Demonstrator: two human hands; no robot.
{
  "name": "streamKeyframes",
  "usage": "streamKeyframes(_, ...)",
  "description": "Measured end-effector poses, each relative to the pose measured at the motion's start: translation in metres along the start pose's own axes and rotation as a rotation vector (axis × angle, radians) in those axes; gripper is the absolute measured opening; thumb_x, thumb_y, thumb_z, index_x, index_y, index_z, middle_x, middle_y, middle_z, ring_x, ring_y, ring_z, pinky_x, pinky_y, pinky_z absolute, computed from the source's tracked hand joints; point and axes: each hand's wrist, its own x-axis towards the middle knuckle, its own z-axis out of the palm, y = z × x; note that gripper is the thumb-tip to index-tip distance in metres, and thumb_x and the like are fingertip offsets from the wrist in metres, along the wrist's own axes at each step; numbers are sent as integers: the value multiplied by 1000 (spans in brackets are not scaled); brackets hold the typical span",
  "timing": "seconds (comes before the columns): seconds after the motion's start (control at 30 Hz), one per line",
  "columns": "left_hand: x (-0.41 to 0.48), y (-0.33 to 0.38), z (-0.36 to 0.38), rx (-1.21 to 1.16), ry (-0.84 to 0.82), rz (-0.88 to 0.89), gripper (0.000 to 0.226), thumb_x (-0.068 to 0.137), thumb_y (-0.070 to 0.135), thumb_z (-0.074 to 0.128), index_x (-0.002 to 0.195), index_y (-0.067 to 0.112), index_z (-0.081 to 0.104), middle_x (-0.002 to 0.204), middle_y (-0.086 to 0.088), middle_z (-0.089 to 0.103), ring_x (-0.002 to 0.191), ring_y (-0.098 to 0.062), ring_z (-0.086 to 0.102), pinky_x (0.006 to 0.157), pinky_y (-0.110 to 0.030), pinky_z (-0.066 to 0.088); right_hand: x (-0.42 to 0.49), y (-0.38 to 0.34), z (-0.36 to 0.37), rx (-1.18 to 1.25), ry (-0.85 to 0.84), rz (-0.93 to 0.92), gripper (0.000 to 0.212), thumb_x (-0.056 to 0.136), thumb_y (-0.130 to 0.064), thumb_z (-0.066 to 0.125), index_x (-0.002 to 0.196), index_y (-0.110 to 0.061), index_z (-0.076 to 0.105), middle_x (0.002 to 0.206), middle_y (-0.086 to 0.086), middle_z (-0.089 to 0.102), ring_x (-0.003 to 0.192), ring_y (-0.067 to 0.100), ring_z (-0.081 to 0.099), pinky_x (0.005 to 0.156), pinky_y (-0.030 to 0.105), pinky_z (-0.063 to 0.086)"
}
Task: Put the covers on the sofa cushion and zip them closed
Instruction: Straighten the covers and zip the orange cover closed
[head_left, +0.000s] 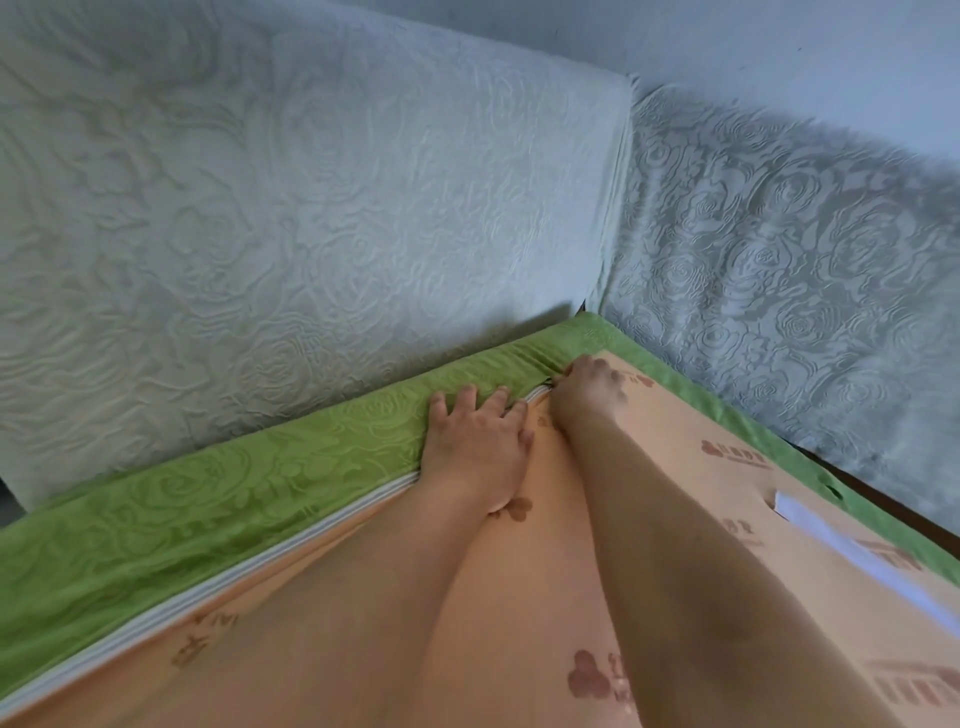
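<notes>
Green cover (260, 493) on, zipper (208, 587) closed nearly to the corner.
My left grip (475, 447) presses down, fingers spread; my right grip (587, 389) pinches the slider (548, 387), with a short stretch left, I judge.

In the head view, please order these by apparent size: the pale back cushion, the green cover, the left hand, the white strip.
1. pale back cushion
2. green cover
3. left hand
4. white strip
The last two look close in size, so their order is unsure.

Head view, looking steeply down, close
</notes>
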Motion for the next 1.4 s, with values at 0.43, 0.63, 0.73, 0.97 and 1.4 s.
streamKeyframes(0.43,-61,7,-10,20,-199,199,65,93,60,17,150,30,8,159,4,-3,144,-29,-11,110,-56,-11,-118,33,-31,-216,-251,9,56,97,-49,17,149,-31,7,158,-4,2,146,21,0,116,50,0)
streamKeyframes(0.63,-79,-3,-13,8,-200,299,62,94,58,19,149,30,12,159,4,1,145,-26,-6,112,-54,-7,-158,29,-33,-226,-204,108,54,97,-47,19,148,-31,10,158,-4,2,145,20,-1,116,48,1)
streamKeyframes(0.73,-93,-9,-15,16,-176,359,56,97,51,19,149,29,15,158,4,5,145,-24,0,113,-50,0,-190,33,-39,-190,-199,175,52,98,-44,19,148,-33,11,158,-6,-1,145,17,-4,116,48,-1)
streamKeyframes(0.97,-182,-13,-74,33,-507,331,53,96,40,35,145,28,21,157,3,9,144,-27,8,114,-50,14,-324,56,-98,-150,-417,371,55,99,-36,28,148,-30,5,158,-5,-3,145,20,-4,117,48,8)
streamKeyframes(1.4,-297,73,-289,64,-552,645,54,95,38,39,144,19,28,155,-2,17,142,-25,11,113,-46,12,-495,12,-315,-92,-382,614,55,97,-29,37,147,-22,15,158,-1,2,146,21,-1,116,46,13)
